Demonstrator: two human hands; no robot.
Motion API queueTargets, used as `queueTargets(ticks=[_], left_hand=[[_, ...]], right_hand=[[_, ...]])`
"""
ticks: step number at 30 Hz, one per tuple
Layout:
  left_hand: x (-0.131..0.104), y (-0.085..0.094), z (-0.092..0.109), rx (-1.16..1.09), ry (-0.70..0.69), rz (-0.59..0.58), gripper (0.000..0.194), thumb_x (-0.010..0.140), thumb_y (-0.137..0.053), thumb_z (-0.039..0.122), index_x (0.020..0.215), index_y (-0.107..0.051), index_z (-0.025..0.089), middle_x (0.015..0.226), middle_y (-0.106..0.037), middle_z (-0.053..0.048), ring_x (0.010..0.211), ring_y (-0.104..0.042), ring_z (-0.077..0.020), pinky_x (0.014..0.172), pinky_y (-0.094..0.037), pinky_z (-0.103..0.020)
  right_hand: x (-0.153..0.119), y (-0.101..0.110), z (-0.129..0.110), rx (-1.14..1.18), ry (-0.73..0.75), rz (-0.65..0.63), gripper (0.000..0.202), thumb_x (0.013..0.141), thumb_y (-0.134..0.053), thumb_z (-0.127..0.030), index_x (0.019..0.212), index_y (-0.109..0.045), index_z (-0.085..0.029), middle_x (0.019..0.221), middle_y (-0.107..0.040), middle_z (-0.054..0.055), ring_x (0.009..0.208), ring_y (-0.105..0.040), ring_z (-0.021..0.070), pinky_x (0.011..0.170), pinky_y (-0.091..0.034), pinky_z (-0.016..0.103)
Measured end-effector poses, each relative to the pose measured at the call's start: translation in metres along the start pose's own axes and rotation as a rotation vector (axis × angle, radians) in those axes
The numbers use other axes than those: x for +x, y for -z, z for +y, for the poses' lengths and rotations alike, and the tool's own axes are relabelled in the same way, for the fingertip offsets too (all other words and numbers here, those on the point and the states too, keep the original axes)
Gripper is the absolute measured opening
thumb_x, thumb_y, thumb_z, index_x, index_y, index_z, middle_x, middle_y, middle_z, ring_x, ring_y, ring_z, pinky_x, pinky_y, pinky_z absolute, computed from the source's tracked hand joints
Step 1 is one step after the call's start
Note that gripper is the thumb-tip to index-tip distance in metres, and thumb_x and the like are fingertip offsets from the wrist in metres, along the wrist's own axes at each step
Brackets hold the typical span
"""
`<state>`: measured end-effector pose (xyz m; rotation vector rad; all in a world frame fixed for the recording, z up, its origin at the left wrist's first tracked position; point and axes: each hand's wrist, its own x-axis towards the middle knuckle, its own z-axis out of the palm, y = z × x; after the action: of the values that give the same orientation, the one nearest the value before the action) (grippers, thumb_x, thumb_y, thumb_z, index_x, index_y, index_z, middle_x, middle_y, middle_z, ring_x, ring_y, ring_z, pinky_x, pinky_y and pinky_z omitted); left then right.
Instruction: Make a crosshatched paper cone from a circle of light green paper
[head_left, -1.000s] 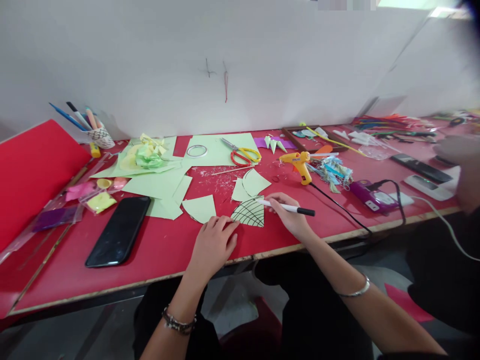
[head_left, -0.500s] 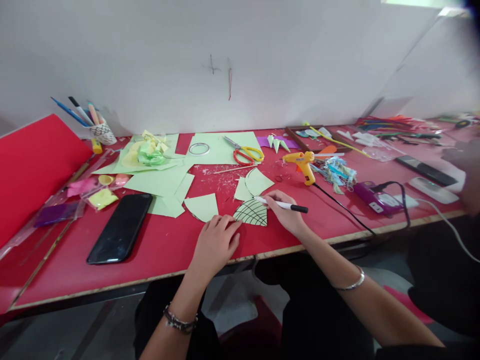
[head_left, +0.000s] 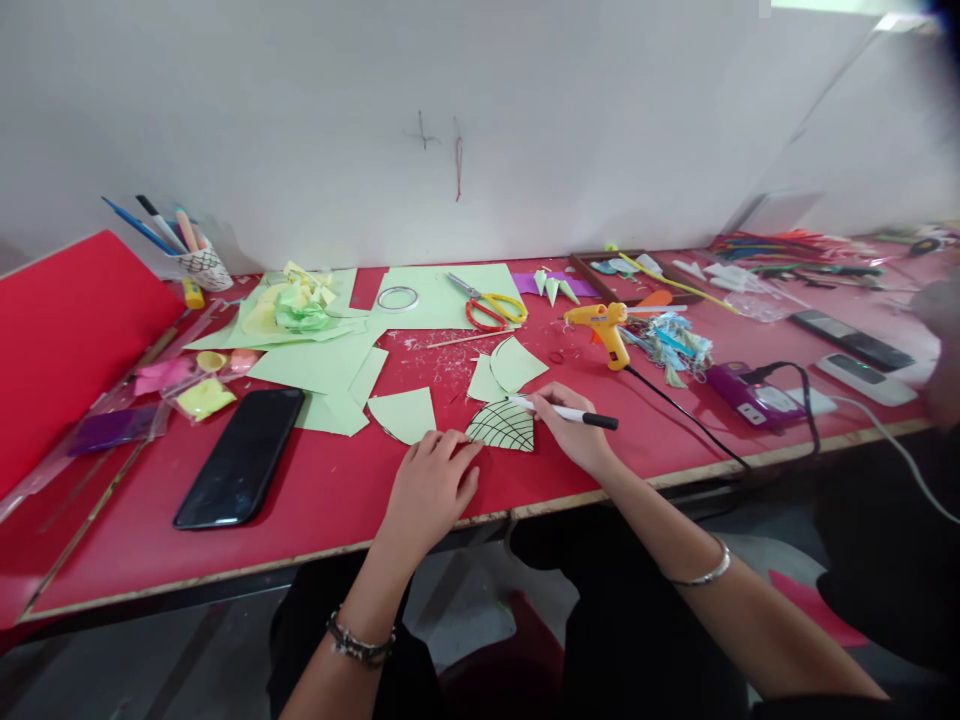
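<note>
A light green paper piece [head_left: 504, 426] with curved black crossing lines lies on the red table. My right hand [head_left: 574, 428] grips a white marker [head_left: 559, 408], its tip at the piece's upper edge and its black end pointing right. My left hand [head_left: 435, 485] rests palm down at the piece's left corner, fingers loosely apart, holding nothing. Left of the lined piece lies a plain green wedge [head_left: 405, 414] with a dark curved edge. More cut green pieces [head_left: 517, 364] overlap just behind it.
Scissors [head_left: 487, 303], a metal ring [head_left: 397, 299] and green sheets lie toward the wall. A yellow glue gun [head_left: 606, 330] with a black cord sits to the right. A black phone [head_left: 241, 458] lies left. Another person is partly visible at the right edge.
The marker and my right hand have shifted very slightly at the lined piece's upper edge. My left hand has stayed in place.
</note>
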<state>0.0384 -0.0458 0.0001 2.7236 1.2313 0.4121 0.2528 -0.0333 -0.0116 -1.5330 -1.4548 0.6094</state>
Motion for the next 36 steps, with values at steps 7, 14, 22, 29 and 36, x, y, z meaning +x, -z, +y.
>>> queueTargets(ticks=[7, 14, 22, 29, 36], left_hand=[[0.002, 0.001, 0.007, 0.053, 0.019, -0.014, 0.047, 0.084, -0.034, 0.046, 0.123, -0.044, 0.022, 0.105, -0.051, -0.007, 0.097, -0.043, -0.0236, 0.081, -0.039, -0.038], [0.004, -0.001, 0.010, 0.078, 0.033, -0.005, 0.045, 0.084, -0.035, 0.046, 0.120, -0.047, 0.023, 0.104, -0.049, -0.007, 0.098, -0.043, -0.0237, 0.083, -0.037, -0.038], [0.004, -0.002, 0.010, 0.066, 0.012, 0.021, 0.045, 0.083, -0.037, 0.046, 0.121, -0.045, 0.023, 0.102, -0.049, -0.007, 0.096, -0.043, -0.0230, 0.084, -0.036, -0.038], [0.014, 0.000, 0.016, 0.071, -0.017, 0.057, 0.049, 0.085, -0.028, 0.049, 0.123, -0.043, 0.021, 0.121, -0.047, -0.008, 0.107, -0.041, -0.0236, 0.090, -0.031, -0.039], [0.025, -0.016, 0.026, 0.101, 0.022, 0.048, 0.043, 0.086, -0.034, 0.043, 0.123, -0.042, 0.022, 0.124, -0.048, -0.004, 0.108, -0.041, -0.0225, 0.092, -0.029, -0.041]], right_hand=[[0.000, 0.001, -0.003, -0.017, 0.010, 0.000, 0.021, 0.078, -0.047, -0.032, 0.068, -0.057, -0.017, 0.062, -0.058, 0.000, 0.059, -0.053, 0.0136, 0.054, -0.037, 0.023], [-0.006, 0.006, 0.000, -0.039, -0.012, -0.007, 0.019, 0.078, -0.047, -0.031, 0.068, -0.057, -0.018, 0.061, -0.057, 0.000, 0.058, -0.053, 0.0138, 0.053, -0.037, 0.023], [-0.011, 0.009, 0.001, -0.035, -0.015, -0.008, 0.018, 0.078, -0.048, -0.031, 0.068, -0.057, -0.018, 0.060, -0.057, -0.001, 0.059, -0.053, 0.0140, 0.055, -0.038, 0.024], [-0.011, 0.010, 0.000, -0.049, -0.005, -0.011, 0.019, 0.078, -0.047, -0.031, 0.069, -0.057, -0.018, 0.061, -0.057, 0.000, 0.059, -0.053, 0.0142, 0.055, -0.037, 0.024], [-0.012, 0.012, -0.001, -0.061, 0.000, -0.014, 0.019, 0.078, -0.047, -0.031, 0.069, -0.057, -0.019, 0.061, -0.057, -0.001, 0.060, -0.053, 0.0142, 0.056, -0.038, 0.024]])
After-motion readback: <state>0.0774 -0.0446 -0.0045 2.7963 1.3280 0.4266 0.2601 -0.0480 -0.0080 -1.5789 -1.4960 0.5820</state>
